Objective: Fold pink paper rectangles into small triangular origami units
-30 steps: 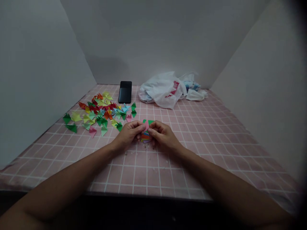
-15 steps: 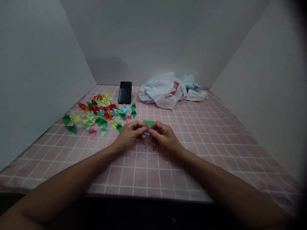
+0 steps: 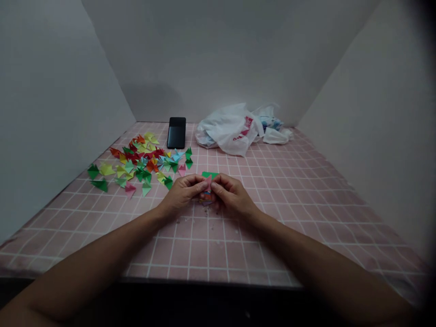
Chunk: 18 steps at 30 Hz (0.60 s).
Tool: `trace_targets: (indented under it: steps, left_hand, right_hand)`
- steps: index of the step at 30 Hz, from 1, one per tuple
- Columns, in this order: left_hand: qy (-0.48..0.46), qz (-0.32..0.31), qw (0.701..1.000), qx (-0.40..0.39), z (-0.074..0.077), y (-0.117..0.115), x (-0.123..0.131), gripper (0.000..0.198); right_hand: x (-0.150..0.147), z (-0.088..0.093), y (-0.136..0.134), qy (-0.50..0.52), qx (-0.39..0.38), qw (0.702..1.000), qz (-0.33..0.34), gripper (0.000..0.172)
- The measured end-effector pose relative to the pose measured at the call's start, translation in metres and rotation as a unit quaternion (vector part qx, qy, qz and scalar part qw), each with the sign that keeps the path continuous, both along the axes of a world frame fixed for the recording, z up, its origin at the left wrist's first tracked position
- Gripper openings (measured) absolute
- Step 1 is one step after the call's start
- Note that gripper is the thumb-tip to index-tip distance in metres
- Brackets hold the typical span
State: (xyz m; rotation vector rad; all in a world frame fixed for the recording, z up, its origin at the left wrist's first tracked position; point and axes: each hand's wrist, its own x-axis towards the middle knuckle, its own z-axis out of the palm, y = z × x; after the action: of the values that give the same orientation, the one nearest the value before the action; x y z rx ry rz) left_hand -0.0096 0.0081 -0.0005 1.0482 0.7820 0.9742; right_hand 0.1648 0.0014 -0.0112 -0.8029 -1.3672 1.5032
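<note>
Between my two hands is a small piece of pink folded paper (image 3: 209,180), pointed at its top. My left hand (image 3: 185,190) pinches it from the left with thumb and fingers. From the other side my right hand (image 3: 230,190) grips its edge, also closed. Beneath and behind it lies a stack of coloured paper sheets (image 3: 209,174); green shows at the far end, orange, blue and purple at the near end. The hands cover much of this stack and part of the pink piece.
Many folded paper pieces (image 3: 143,173) in several colours are spread over the table's left side. A black phone (image 3: 176,133) leans at the back. White plastic bags (image 3: 228,128) lie right of it. Small bits dot the pink checked tablecloth (image 3: 199,254). Walls enclose three sides.
The pink paper looks narrower between my fingers, and my right thumb and fingers have shifted slightly on it. The whole view has moved a little; other things stay put.
</note>
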Motion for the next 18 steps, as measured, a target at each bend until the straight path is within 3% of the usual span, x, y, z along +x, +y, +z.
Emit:
trace_targets:
  steps: [5,12,18]
  left_hand:
    - [-0.006,-0.033,0.999,0.013,0.002,-0.001,0.000,0.025]
    - [0.015,-0.024,1.000,0.014,0.000,-0.001,0.000,0.025]
    - [-0.034,-0.045,0.998,-0.023,-0.001,-0.001,0.001,0.026]
  right_hand:
    - [0.000,-0.005,0.003,0.018,-0.017,0.999,0.036,0.028]
    - [0.002,0.005,-0.002,-0.034,0.027,0.999,-0.023,0.019]
    - [0.001,0.004,0.001,0.003,0.004,1.000,0.011,0.023]
